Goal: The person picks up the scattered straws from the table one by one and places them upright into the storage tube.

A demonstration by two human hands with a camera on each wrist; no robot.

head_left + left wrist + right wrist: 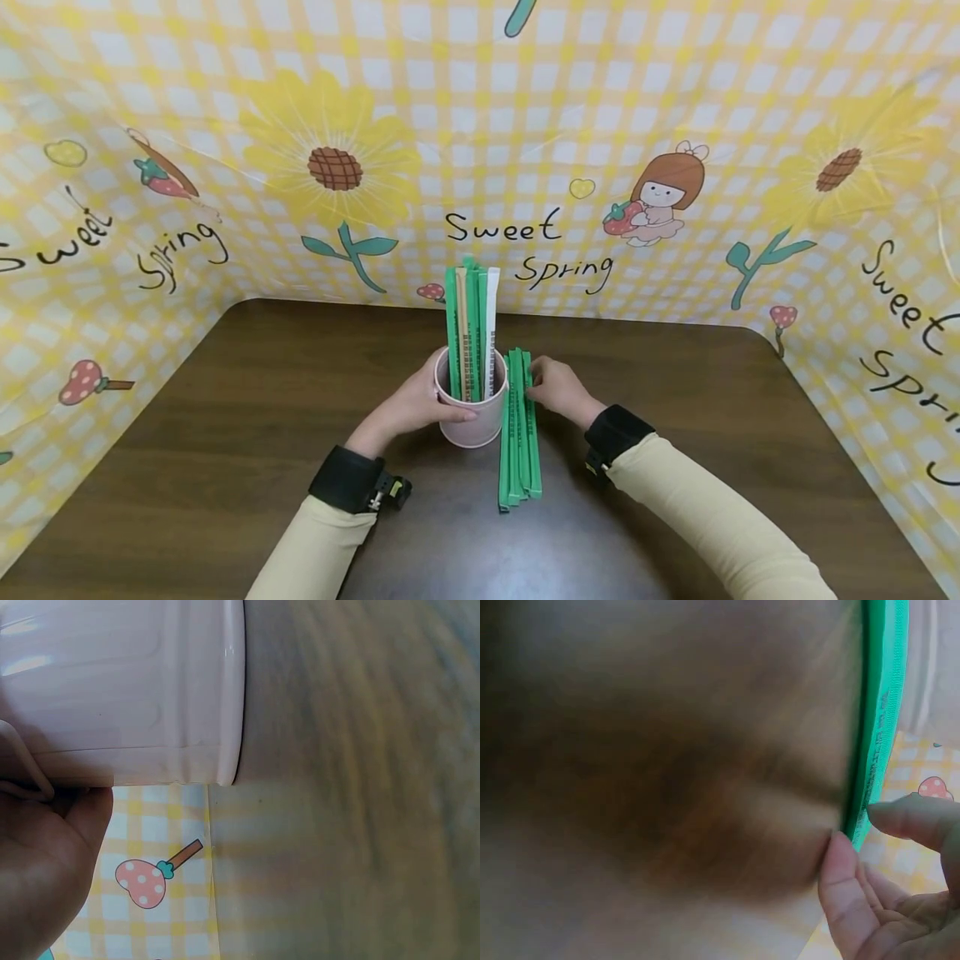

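Note:
A pink cup (471, 417) stands mid-table with several green and white paper-wrapped sticks (472, 333) upright in it. My left hand (429, 398) grips the cup's left side; in the left wrist view the cup's wall (120, 690) fills the top and my left hand (45, 862) lies against it. Just right of the cup lies a pile of green wrapped sticks (519, 433). My right hand (536, 385) is at the pile's far end. In the right wrist view my right hand (855, 825) pinches the edge of a green wrapped stick (877, 712) between thumb and fingertip.
The dark brown table (225, 433) is walled at the back and both sides by a yellow checked cloth (480, 125) printed with sunflowers. The table's front edge is out of view below my sleeves.

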